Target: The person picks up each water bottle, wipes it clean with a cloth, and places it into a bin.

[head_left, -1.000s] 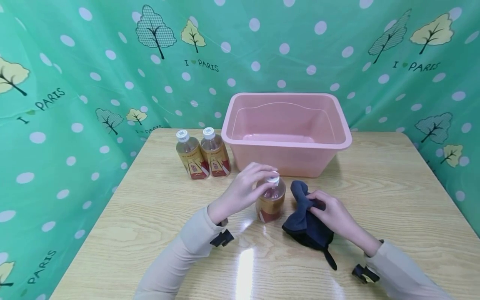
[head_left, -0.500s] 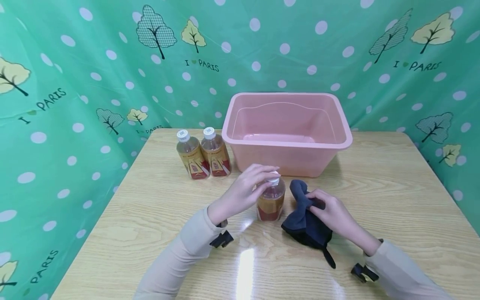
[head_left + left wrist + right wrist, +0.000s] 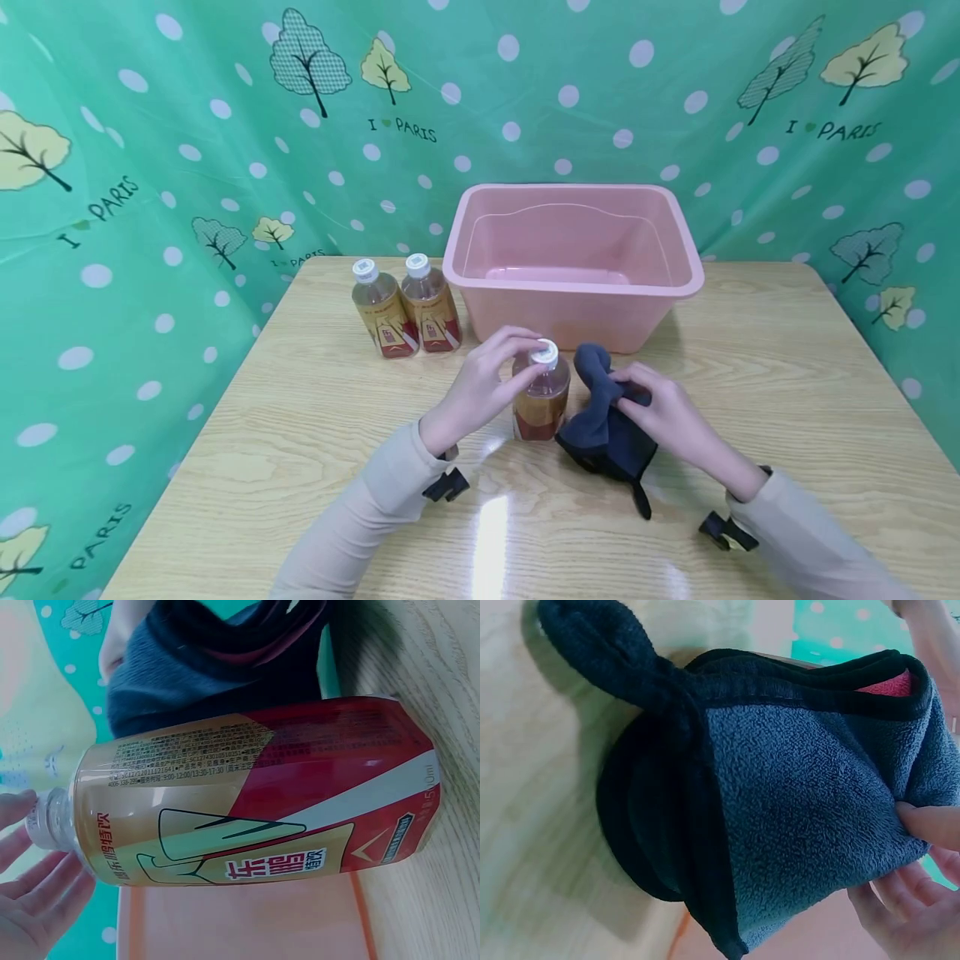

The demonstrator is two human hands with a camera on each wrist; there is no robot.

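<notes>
- Nearest, light sleeves (image 3: 356, 504) reach in from both sides over the wood-grain table (image 3: 240, 475).
- The dark blue-grey cloth (image 3: 600, 429) sits on the table to the right of the held bottle; its long axis runs away from the person, the black loop (image 3: 642, 502) pointing back towards them and the bunched end up towards the tub. The right-wrist view shows a strip of pink lining (image 3: 889, 686).
- The right hand (image 3: 666, 412) pinches a fold of that cloth between thumb and fingers.
- The held bottle (image 3: 542, 408) stands upright on the table, long axis vertical, white cap (image 3: 547, 355) on top, red part of its label low. Whether it touches the cloth I cannot tell.
- The left hand (image 3: 482, 387) grips that cap between thumb and fingers.
- Behind is the pink tub (image 3: 570, 315), opening upward.
- To the tub's left, two capped bottles (image 3: 431, 312) stand side by side.
- Farthest, a green dotted curtain (image 3: 240, 150) hangs.
</notes>
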